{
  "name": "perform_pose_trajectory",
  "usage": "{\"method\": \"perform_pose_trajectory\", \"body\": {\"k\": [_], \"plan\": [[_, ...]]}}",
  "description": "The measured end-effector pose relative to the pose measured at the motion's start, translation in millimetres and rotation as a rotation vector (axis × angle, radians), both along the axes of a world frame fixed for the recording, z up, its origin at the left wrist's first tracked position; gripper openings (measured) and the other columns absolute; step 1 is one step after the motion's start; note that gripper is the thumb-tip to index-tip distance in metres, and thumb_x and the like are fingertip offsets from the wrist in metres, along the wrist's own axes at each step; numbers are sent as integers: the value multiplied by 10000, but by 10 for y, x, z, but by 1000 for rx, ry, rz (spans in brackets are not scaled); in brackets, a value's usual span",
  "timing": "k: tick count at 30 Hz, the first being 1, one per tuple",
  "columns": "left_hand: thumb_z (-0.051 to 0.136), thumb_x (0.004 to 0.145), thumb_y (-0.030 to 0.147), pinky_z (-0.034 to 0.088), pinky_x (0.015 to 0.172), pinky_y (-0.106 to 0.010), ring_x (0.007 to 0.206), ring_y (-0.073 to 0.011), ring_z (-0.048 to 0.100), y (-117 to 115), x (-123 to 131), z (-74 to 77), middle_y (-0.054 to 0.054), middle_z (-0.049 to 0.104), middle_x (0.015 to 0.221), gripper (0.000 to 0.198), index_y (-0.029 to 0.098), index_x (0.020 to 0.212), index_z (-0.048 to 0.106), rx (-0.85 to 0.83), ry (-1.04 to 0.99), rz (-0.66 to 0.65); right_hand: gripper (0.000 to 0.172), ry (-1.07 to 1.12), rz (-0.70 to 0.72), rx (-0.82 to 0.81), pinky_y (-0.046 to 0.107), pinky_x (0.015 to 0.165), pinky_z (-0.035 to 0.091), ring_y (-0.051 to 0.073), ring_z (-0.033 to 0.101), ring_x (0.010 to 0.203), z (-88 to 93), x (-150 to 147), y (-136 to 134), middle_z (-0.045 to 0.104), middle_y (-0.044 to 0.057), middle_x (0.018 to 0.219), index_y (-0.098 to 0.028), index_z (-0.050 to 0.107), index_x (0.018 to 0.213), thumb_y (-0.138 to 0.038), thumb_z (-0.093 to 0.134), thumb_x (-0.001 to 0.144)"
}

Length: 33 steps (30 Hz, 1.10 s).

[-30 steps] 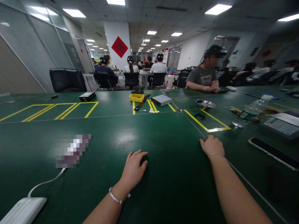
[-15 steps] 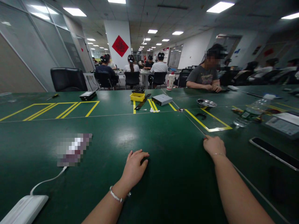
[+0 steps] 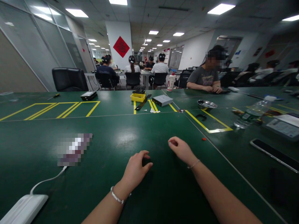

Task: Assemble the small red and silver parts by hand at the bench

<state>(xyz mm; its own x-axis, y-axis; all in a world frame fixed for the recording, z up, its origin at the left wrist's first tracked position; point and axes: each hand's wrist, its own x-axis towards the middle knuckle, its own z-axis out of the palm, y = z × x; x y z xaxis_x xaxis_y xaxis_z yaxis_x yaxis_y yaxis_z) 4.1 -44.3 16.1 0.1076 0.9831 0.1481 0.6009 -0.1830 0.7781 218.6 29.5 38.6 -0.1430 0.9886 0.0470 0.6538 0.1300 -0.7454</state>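
Note:
My left hand [image 3: 136, 168] is low over the green table [image 3: 105, 189], its fingers loosely curved and the thumb apart, with nothing in it. To its right and a little farther out, my right hand [image 3: 182, 151] has its thumb and index finger brought together in a pinch. Anything between those fingertips is hidden or too small to make out. A small red-orange piece [image 3: 204, 139] lies on the table to the right of this hand, near the table seam. Both wrists wear bracelets.
A phone-like device [image 3: 74, 151] with a white cable lies left, beside a white power bank [image 3: 25, 208]. On the right are a dark phone [image 3: 275, 155] and a water bottle [image 3: 253, 113]. Farther back stand a metal bowl [image 3: 207, 105], a yellow tray [image 3: 137, 98] and a grey box [image 3: 162, 100]. A person sits across.
My right hand has moved left from the table seam toward my left hand, uncovering the small red-orange piece. My left hand has shifted slightly right, with its thumb spread a little more.

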Motion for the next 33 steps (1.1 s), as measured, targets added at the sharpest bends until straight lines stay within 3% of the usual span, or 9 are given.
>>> {"method": "perform_pose_trajectory", "body": {"k": [2,5,9,11,14,18,23,28,33], "plan": [[617,618,271,382,758,-333,843,-204,548,-25,30,1,-28,617,879,435,228,1029,483,-20,-27,-20,147,132,210,-80,240,606,396,116,533,664,-37,-349,-188,578,-3,719,-189,535,812,-264,497,691],[582,645,258,392,645,-279,732,-169,554,-49,53,-1,-12,603,818,325,220,953,486,-30,-31,-38,124,168,302,-139,223,561,387,104,524,617,-104,-659,-395,570,-13,683,-188,503,790,-240,531,681],[481,717,236,366,575,-243,622,-128,522,-41,41,14,20,558,700,132,214,847,489,-32,-50,-22,155,143,391,-116,236,610,412,116,544,685,-119,-614,-336,592,6,767,-191,497,840,-290,504,720],[475,716,230,363,572,-236,603,-116,506,-32,28,23,32,534,685,144,215,859,481,-38,-78,-7,214,-2,315,9,282,709,414,149,541,801,-102,-395,-169,592,39,868,-188,513,903,-323,472,741],[462,722,234,364,582,-232,604,-109,491,-20,8,24,36,510,685,156,212,875,481,-51,-145,28,310,-383,-36,264,377,887,313,224,424,1051,-119,142,131,515,105,1086,-168,515,1016,-309,431,754],[463,713,220,365,600,-233,625,-111,486,19,-29,10,32,498,672,202,192,909,503,-101,-328,79,438,-712,-402,249,442,925,236,286,285,1170,-271,904,398,389,162,1228,-126,430,1164,-318,361,776],[476,710,241,380,619,-227,695,-125,540,87,-99,26,-12,573,727,320,149,1015,509,-272,-750,157,467,-775,-445,32,417,861,312,277,375,1107,-411,1249,469,431,193,1179,-83,460,1146,-323,254,804],[558,670,237,401,647,-223,751,-131,571,106,-118,48,-63,620,845,366,140,1023,530,-351,-990,210,369,-742,-453,32,378,748,388,269,485,944,-324,1206,410,508,173,1062,-120,574,1016,-237,343,754],[575,656,178,402,598,-191,734,-112,575,101,-107,41,-58,620,859,386,162,1039,539,-422,-1117,167,265,-619,-461,83,346,705,406,217,525,813,-208,1053,362,538,125,908,-152,624,862,-178,413,704]]}}
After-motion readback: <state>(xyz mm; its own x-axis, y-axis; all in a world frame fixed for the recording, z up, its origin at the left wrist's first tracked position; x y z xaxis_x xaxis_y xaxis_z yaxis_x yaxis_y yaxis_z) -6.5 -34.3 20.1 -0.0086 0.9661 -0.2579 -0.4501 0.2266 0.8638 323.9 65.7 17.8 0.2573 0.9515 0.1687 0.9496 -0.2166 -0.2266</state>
